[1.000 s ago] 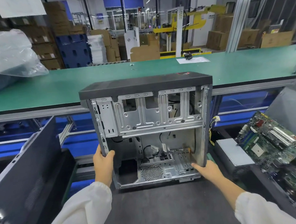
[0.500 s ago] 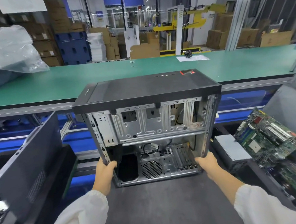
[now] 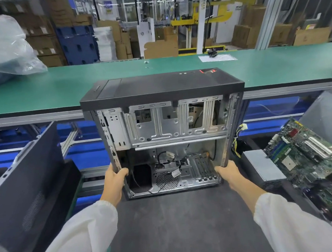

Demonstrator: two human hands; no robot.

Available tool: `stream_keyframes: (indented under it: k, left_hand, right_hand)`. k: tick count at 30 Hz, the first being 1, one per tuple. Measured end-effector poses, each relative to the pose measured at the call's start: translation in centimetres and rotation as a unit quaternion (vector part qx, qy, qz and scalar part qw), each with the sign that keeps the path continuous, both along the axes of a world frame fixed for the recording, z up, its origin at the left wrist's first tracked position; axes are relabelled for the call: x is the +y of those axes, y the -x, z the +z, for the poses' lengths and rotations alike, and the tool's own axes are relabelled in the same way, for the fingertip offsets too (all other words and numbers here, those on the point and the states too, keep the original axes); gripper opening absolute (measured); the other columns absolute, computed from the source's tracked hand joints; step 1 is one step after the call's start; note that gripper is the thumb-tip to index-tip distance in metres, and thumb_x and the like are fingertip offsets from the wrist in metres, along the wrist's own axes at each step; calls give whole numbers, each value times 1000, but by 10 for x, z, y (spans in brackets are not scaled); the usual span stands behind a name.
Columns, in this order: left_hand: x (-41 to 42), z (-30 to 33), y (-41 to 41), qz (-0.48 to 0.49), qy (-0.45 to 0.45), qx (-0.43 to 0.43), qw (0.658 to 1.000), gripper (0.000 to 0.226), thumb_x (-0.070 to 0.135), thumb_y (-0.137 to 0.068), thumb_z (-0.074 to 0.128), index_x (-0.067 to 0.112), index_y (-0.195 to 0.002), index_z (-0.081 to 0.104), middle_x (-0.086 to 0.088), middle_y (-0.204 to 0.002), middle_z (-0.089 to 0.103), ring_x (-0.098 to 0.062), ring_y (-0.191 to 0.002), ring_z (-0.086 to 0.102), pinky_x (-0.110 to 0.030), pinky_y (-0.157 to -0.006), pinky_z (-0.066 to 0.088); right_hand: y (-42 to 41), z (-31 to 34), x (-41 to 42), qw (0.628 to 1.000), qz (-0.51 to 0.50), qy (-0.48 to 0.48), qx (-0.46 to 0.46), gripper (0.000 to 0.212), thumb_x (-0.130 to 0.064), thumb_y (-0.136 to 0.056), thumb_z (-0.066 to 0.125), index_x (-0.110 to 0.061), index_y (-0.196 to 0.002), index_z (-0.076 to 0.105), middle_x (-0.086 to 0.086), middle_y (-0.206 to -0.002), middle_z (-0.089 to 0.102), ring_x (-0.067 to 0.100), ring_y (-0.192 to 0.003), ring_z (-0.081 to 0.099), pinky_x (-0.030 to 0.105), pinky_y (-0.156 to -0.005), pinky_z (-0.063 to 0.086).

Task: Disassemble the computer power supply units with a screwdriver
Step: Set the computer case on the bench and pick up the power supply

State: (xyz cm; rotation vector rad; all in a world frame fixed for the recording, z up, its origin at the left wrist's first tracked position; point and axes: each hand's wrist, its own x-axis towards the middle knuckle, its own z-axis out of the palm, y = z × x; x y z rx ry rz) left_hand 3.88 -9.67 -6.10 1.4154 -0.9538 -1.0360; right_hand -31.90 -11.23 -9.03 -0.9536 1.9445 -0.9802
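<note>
Open computer case point(image 3: 163, 114) stood upright at frame centre on the dark counter point(image 3: 179, 223), left hand point(image 3: 114, 178) gripped its left edge, right hand point(image 3: 228, 172) clasped its right edge, power supply unit point(image 3: 259, 164) lay lower right.

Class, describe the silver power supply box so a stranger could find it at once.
Start at the open black computer case held by both hands. Right of it lies a green circuit board. The plain silver metal power supply box sits between them, trailing yellow wires.
</note>
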Motion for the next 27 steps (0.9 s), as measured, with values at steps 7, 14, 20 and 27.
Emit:
stream_keyframes:
  k: [7, 14, 20, 27]
  left_hand:
    - [-1, -2, -1, -8, -28, -19, 999, 19, -3, -85, 53, 13, -78, 47, -1, -72, 45, -17, -70, 41, -27, -66, 38]
    - [-2, 2, -2, -20, -44, -46, 998, 7, 6, -90, 56, 12, -93, 55, -3, -86, 55, -16, -80, 51, -27, -71, 42]
    - [-5, 10, 4, 25, -51, -102, 993, 13, 7, -91, 56, 14, -82, 50, -5, -78, 50, -22, -78, 48, -28, -66, 39]
    - [22, 4, 7, -107, -259, -245, 928, 20, 14, -92, 58, -4, -100, 56, -10, -75, 51, -22, -71, 48, -25, -55, 39]
  right_hand:
    - [1, 1, 2, 1000, 18, -17, 18, 18, -11, -87, 63, -13, -103, 53, 9, -95, 59, 27, -89, 54, 32, -78, 43]
    - [11, 2, 16, 989, 118, -67, 63, 25, -15, -85, 64, -8, -109, 60, 11, -103, 65, 27, -100, 59, 39, -92, 48]
    - [18, 3, 27, 980, 160, -75, 94, 46, -16, -85, 66, -3, -128, 54, 12, -126, 60, 29, -121, 53, 37, -103, 42]
    - [26, 9, 30, 959, 224, -86, 151, 46, -17, -89, 65, -12, -133, 52, 7, -136, 56, 23, -122, 53, 28, -97, 43]
